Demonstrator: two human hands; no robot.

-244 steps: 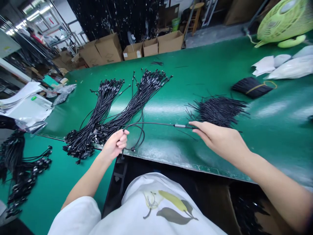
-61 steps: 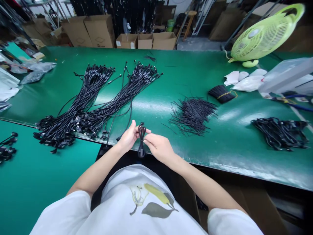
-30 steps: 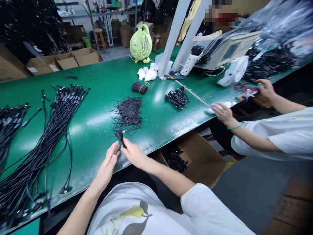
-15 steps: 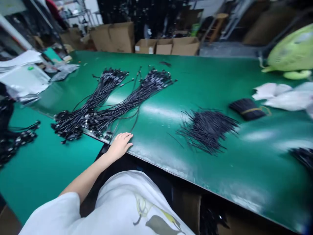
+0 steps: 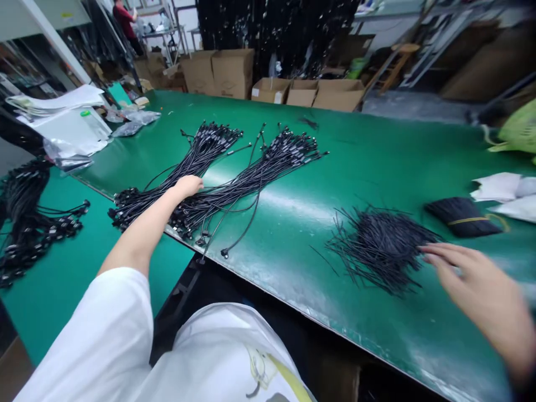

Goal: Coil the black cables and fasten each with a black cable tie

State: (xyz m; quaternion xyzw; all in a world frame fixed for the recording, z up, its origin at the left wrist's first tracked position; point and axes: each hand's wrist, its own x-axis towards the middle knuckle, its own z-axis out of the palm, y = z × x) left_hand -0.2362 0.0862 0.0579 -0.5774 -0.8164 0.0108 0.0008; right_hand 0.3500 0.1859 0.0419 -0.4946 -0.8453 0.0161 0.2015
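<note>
black cables lie in two long bundles, side by side and slanting across a green table, their plug ends gathered near the front edge. the person's left hand rests over the bundles, fingers curled and pointing to the right-hand one; whether it grips a cable cannot be told. the right hand, blurred, has its fingertips at the right edge of a loose heap of thin black strips; whether it pinches one is unclear. a banded bunch of strips lies just beyond.
</note>
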